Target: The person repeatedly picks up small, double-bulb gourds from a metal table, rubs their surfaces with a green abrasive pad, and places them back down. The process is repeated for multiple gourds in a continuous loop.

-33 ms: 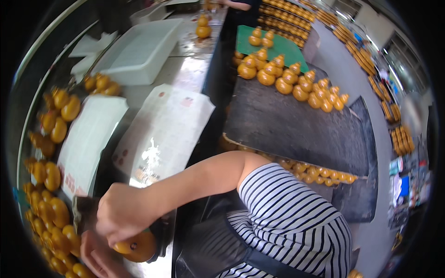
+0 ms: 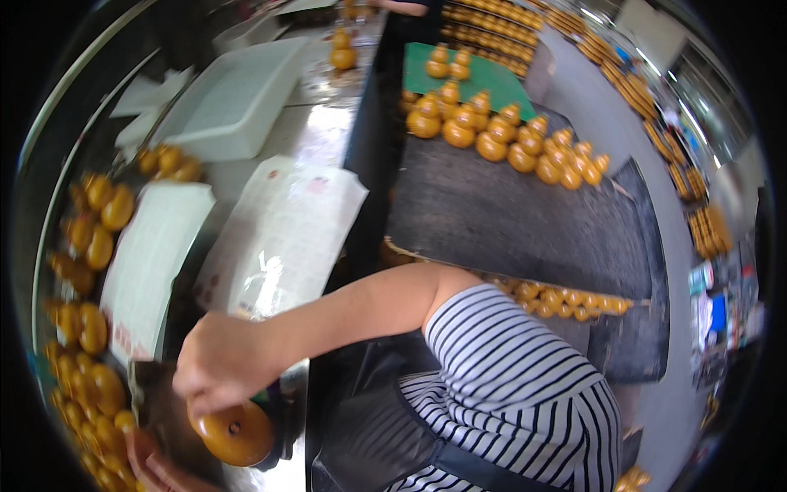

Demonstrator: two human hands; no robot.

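A glossy orange-brown gourd (image 2: 236, 435) lies at the lower left of the bench, its round end with a dark spot showing. Over its upper left side bends my right hand (image 2: 220, 361), fingers curled down and together; what the fingertips may pinch is hidden beneath the hand. My left hand (image 2: 160, 466) is at the lower edge, left of the gourd and apart from it, with fingers stretched out and partly cut off. A dark holder (image 2: 283, 422) sits against the gourd's right side. Beyond my right hand lie two white printed sheets (image 2: 156, 271).
Several gourds (image 2: 82, 385) line the bench's left side. A white plastic tub (image 2: 229, 102) stands farther back, near an upright gourd (image 2: 343, 53). On the right, a dark board (image 2: 508, 221) carries a row of gourds beside a green mat (image 2: 422, 66). Another person's arm (image 2: 402, 6) shows at the top.
My left hand has drawn away from the gourd, down and left. More of the gourd's round end shows below my right hand. The whole view has shifted slightly.
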